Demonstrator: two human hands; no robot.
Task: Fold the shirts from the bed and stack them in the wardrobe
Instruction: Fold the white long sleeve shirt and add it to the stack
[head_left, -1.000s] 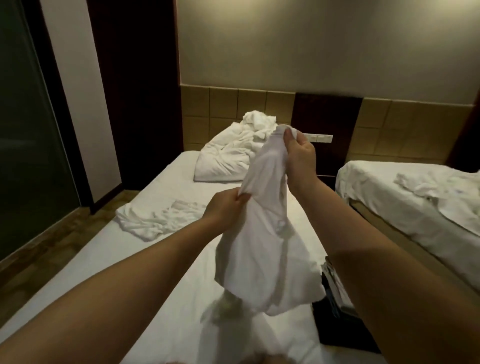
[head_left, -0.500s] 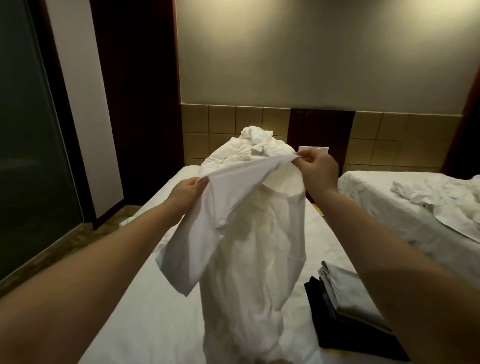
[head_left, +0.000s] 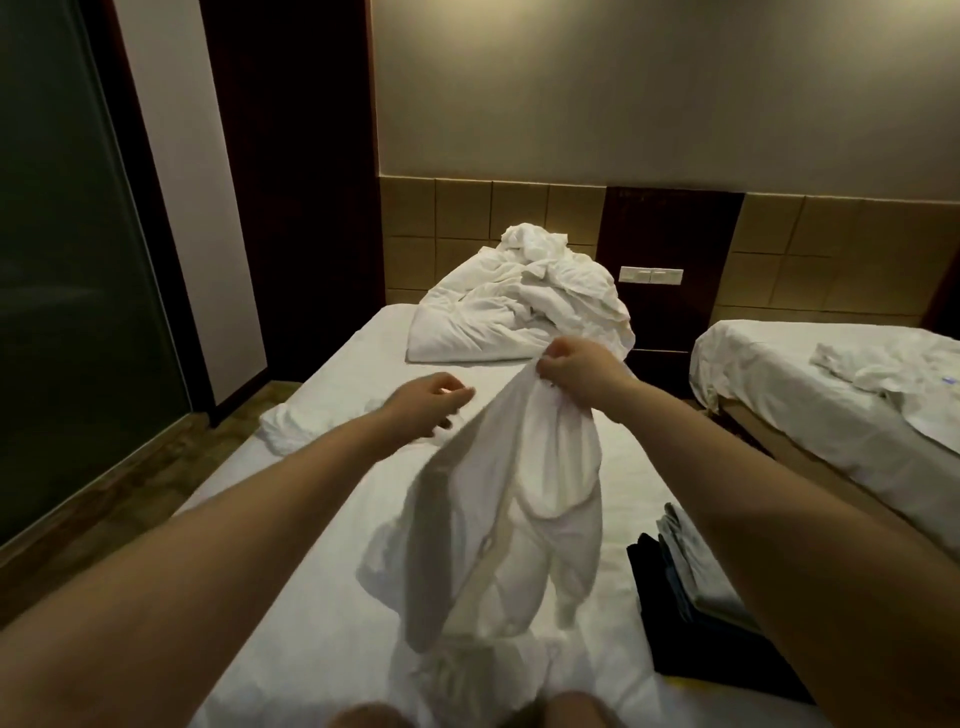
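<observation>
From the head camera, a white shirt (head_left: 498, 467) hangs in the air over the middle of the bed (head_left: 311, 597), held up by its top edge. The right hand (head_left: 576, 374) pinches that edge between thumb and curled fingers, so the cloth gathers into a tight peak under the knuckles. Below the peak the shirt falls in long soft folds. A curved neckline shows on the right part of the front, and a loose flap that looks like a sleeve droops to the left. The lower end reaches the sheet and bunches there in a small heap close to the person.

The left hand (head_left: 426, 402) is just left of the shirt's upper edge, with its fingers loosely spread and only slightly bent. It is blurred, so I cannot say whether the fingertips touch the cloth, but it seems to hold nothing.

A rumpled white quilt (head_left: 519, 317) is piled at the head of the bed, against the tiled wall. Another crumpled white garment (head_left: 296, 426) lies at the bed's left edge, partly behind the left forearm. At the right edge of the bed, a stack of folded clothes (head_left: 691, 597) shows dark and grey layers. A second bed (head_left: 831, 415) stands to the right, across a narrow gap, with more crumpled white cloth (head_left: 893, 369) on it.
</observation>
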